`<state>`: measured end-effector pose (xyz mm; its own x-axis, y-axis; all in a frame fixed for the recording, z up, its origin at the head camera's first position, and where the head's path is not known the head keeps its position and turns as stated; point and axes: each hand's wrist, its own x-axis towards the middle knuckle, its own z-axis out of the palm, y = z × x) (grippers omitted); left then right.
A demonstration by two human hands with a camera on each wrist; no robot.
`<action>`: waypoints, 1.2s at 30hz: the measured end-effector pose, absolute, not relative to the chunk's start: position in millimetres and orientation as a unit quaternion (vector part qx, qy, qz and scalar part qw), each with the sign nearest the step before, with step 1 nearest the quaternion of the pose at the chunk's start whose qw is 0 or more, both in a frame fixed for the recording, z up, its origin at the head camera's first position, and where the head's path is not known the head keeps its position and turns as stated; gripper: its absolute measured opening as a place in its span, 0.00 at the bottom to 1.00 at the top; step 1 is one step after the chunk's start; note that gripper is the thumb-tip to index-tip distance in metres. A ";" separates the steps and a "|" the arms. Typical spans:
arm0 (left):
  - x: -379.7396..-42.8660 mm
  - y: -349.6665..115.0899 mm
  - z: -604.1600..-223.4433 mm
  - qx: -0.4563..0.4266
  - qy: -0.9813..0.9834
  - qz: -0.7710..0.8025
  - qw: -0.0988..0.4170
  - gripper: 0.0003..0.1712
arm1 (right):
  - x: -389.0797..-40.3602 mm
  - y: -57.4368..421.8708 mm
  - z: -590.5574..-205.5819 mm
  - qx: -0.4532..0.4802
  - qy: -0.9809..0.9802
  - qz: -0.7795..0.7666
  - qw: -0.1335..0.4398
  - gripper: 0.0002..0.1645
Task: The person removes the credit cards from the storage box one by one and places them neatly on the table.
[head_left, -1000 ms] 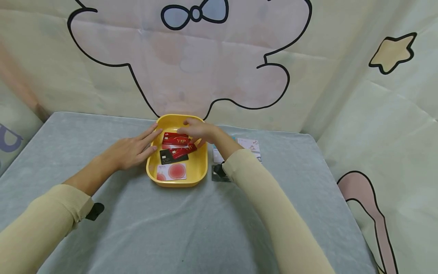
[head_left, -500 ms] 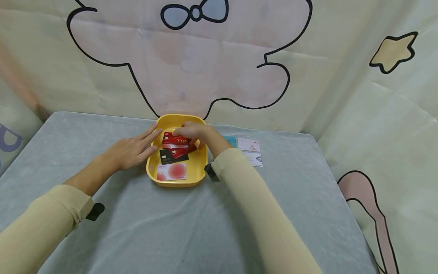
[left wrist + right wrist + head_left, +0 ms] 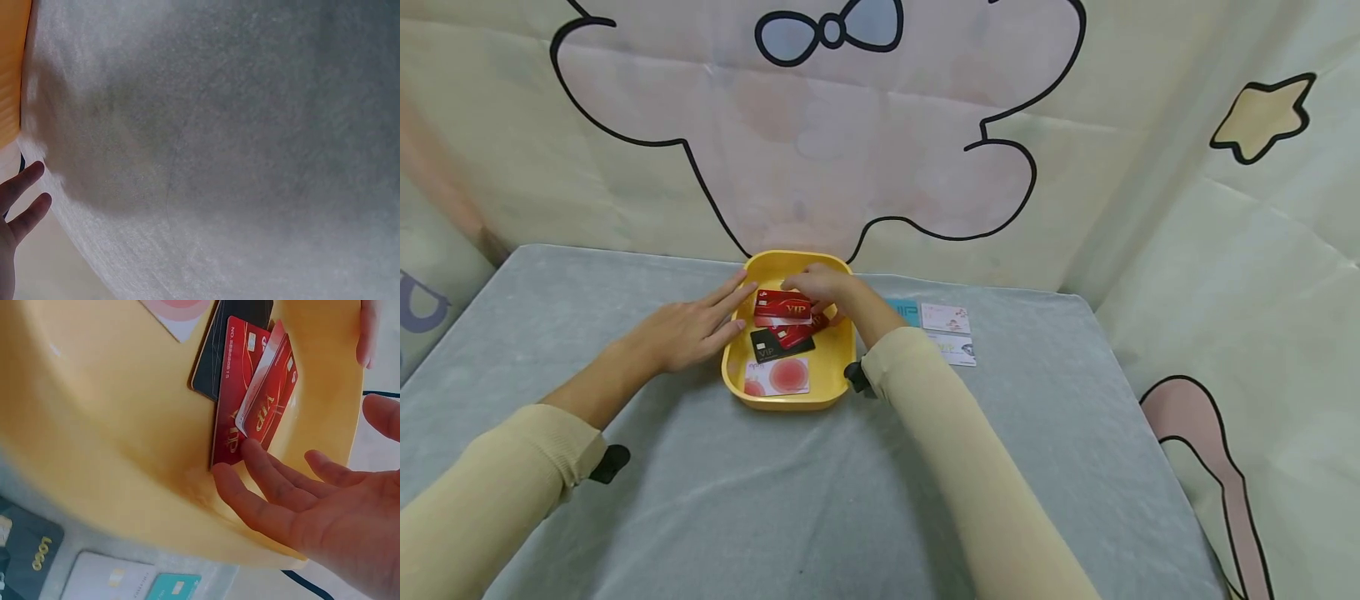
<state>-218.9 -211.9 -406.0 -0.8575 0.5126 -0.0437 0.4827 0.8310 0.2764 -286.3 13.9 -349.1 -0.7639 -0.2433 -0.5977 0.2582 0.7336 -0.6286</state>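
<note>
A yellow tray (image 3: 787,403) stands at the table's back edge. My left hand (image 3: 681,333) lies with spread, straight fingers against its left rim. My right hand (image 3: 822,286) reaches in from the right. In the right wrist view two of its fingertips touch the ends of the two overlapping red cards (image 3: 228,400), while the thumb stays apart from them. A white card with a red edge shows between the red ones. Below them in the head view lie a black VIP card (image 3: 766,345) and a white card with pink circles (image 3: 775,377).
Right of the tray, partly behind my right forearm, are a teal card (image 3: 906,311) and two pale cards, one patterned (image 3: 945,317). The right wrist view adds a dark LOGO card (image 3: 31,544) outside the tray. A printed curtain (image 3: 880,150) hangs behind the grey table (image 3: 745,500).
My right hand and forearm have shifted left over the tray. The lower red card has slid slightly left and the black card has turned a little. My left hand has stayed put.
</note>
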 end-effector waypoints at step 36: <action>-219.2 -210.8 -405.0 0.255 0.957 0.123 0.060 0.38 | -284.4 19.5 -342.4 0.027 0.835 -0.452 0.313 0.28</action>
